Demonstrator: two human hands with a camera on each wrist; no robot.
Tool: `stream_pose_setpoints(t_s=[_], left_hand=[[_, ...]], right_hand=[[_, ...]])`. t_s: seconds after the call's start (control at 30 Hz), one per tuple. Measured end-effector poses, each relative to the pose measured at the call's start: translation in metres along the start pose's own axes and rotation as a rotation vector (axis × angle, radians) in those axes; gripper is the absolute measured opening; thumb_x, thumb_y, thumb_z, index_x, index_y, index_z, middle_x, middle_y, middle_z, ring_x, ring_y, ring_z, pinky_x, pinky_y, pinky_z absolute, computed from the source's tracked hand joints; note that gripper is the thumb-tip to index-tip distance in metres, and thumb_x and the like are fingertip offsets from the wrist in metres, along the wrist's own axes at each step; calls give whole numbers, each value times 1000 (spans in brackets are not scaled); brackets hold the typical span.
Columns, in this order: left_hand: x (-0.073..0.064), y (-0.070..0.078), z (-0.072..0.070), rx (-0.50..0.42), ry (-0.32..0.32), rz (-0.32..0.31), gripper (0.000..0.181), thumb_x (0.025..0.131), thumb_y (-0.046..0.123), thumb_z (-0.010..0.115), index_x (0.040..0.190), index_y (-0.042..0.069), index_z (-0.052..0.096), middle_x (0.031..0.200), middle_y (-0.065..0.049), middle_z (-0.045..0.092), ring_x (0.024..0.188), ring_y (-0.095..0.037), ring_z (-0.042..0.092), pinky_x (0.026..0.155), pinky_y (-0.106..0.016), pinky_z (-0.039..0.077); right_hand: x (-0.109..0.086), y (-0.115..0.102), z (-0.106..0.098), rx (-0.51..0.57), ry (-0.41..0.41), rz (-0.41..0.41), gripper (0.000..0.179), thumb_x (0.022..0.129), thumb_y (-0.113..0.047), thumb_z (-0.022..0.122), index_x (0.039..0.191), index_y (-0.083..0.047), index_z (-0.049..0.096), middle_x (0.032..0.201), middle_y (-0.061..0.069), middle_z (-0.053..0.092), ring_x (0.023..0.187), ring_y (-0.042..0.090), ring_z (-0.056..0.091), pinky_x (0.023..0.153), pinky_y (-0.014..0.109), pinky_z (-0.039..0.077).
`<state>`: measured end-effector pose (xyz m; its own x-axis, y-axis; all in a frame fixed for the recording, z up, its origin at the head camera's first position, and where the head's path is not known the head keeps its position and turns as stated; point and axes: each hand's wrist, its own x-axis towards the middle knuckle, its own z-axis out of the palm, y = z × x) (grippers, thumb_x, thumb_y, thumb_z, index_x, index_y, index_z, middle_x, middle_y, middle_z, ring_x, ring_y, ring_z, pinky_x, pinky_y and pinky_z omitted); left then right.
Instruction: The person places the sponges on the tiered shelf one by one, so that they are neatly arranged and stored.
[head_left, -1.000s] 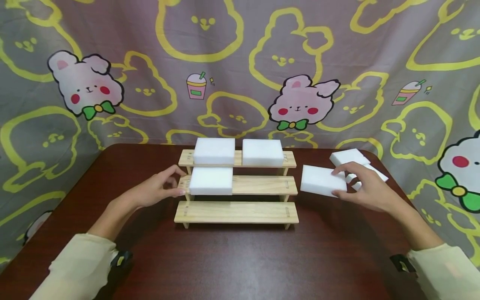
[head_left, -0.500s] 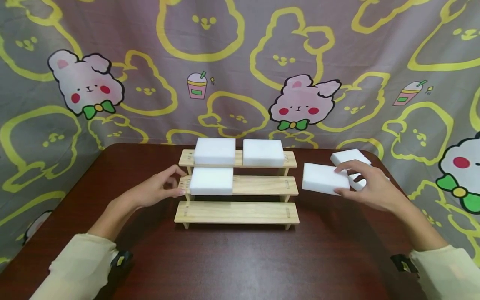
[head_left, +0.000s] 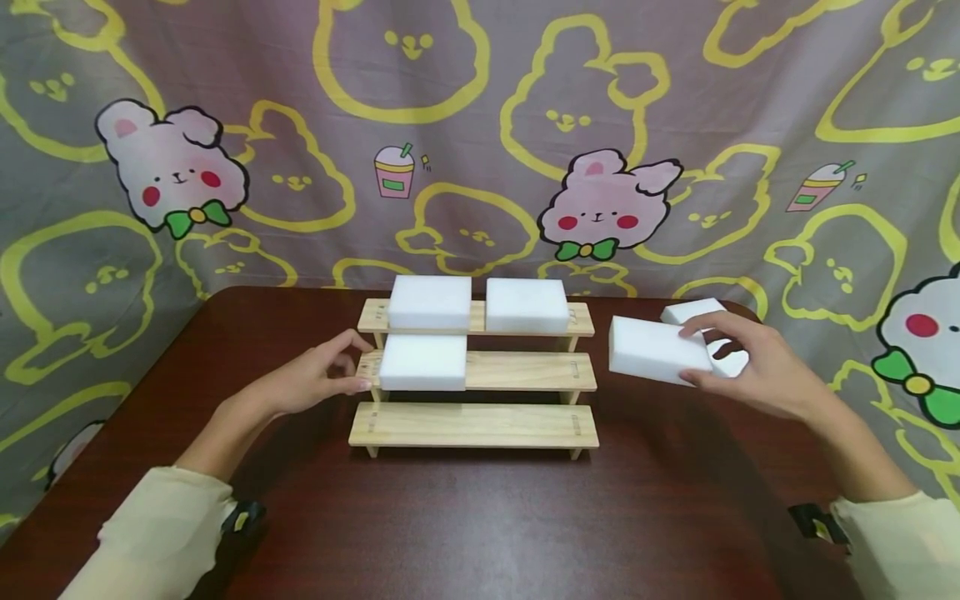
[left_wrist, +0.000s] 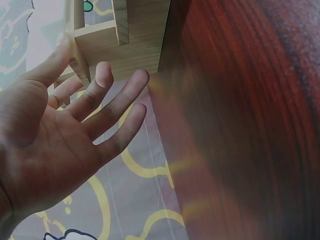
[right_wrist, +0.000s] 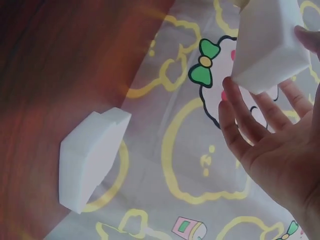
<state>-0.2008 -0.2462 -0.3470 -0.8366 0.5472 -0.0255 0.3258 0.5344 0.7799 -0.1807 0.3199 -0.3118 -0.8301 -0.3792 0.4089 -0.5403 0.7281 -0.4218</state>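
A three-tier wooden display stand (head_left: 472, 425) stands on the table. My left hand (head_left: 322, 375) holds the left end of its middle tier, thumb at the front edge and index finger behind. In the left wrist view the left hand's (left_wrist: 60, 135) other fingers spread loosely beside the stand's end (left_wrist: 115, 55). My right hand (head_left: 757, 367) pinches a white foam block (head_left: 652, 348), raised to the right of the stand. The right wrist view shows this foam block (right_wrist: 270, 42) between the thumb and fingers of the right hand (right_wrist: 280, 150).
Two white foam blocks (head_left: 430, 300) sit on the top tier, and another foam block (head_left: 422, 362) on the left of the middle tier. More foam blocks (head_left: 692, 310) lie at the table's back right, partly behind my right hand. A patterned curtain (head_left: 480, 225) hangs behind the table (head_left: 480, 525).
My right hand has moved slightly right and up with its foam block, which overlaps more of the loose blocks behind. My left hand and the stand have kept their places.
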Motion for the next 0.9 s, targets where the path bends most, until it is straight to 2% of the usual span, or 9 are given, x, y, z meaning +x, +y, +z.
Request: stream_pose_setpoints(t_s=[0.27,0.47,0.7,0.9], left_hand=[[0,0,-1,10,1,-5,45,99,7,71,131,-6,43,75,-12,62,77,-31,62,72,-29,49],[0,0,-1,14,-2,-12,45,99,8,71,131,-6,42,75,-11,62,77,-31,61,71,-30,47],[1,0,-1,12,-4,-15,45,99,8,70,131,-6,42,75,-10,60,76,-30,60,71,-29,47],[1,-1,0,11,-4,-14,44,100,8,70,131,-6,42,74,-6,59,77,-30,61,72,-29,48]], right_hand=[[0,-7,-7,21,-16,-20,56,69,-4,93,117,-17,68,114,-5,60,88,3,56,72,14,48],[2,-10,-9,29,-26,-57,56,67,-3,94,115,-15,68,115,-2,62,89,4,57,75,12,48],[4,-14,-6,48,-53,-126,59,64,-2,96,113,-16,68,115,-1,64,96,4,55,80,12,49],[7,-20,-1,39,-82,-148,62,64,-7,99,115,-21,67,114,-5,64,92,6,57,77,15,48]])
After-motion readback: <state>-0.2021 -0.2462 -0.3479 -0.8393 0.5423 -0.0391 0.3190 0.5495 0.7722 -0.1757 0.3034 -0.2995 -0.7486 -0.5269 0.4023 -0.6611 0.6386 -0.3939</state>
